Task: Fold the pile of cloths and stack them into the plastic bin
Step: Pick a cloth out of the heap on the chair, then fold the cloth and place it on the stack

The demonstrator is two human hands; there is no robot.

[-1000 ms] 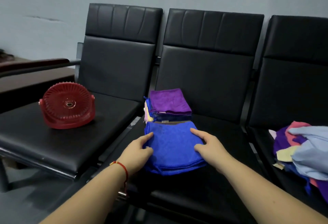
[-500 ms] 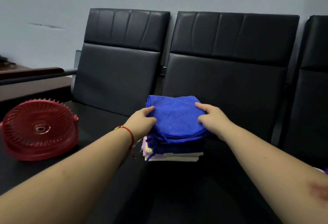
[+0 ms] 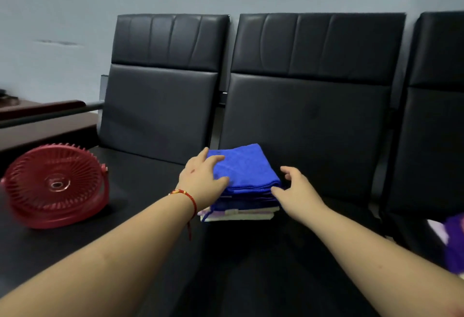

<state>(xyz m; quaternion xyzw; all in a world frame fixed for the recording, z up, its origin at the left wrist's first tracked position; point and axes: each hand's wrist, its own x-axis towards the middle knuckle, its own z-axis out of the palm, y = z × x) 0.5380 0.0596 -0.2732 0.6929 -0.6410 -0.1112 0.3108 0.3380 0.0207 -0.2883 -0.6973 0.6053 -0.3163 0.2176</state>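
Note:
A folded blue cloth point(image 3: 244, 167) lies on top of a stack of folded cloths point(image 3: 241, 210) on the black middle seat point(image 3: 251, 266). My left hand point(image 3: 203, 178) rests on the blue cloth's left edge with relaxed fingers. My right hand point(image 3: 297, 188) hovers at the stack's right side with fingers spread, its thumb close to the cloth's front right corner. It holds nothing. At the far right edge shows part of the unfolded pile point(image 3: 454, 244), purple and pale. No plastic bin is in view.
A red round fan point(image 3: 54, 185) stands on the left seat. Black chair backs point(image 3: 308, 91) rise right behind the stack. A dark wooden table point(image 3: 37, 126) is at the far left.
The blue cloth was carried from the seat's front onto the stack and set down. My right hand has let go and drawn slightly away; the left hand has loosened on the cloth.

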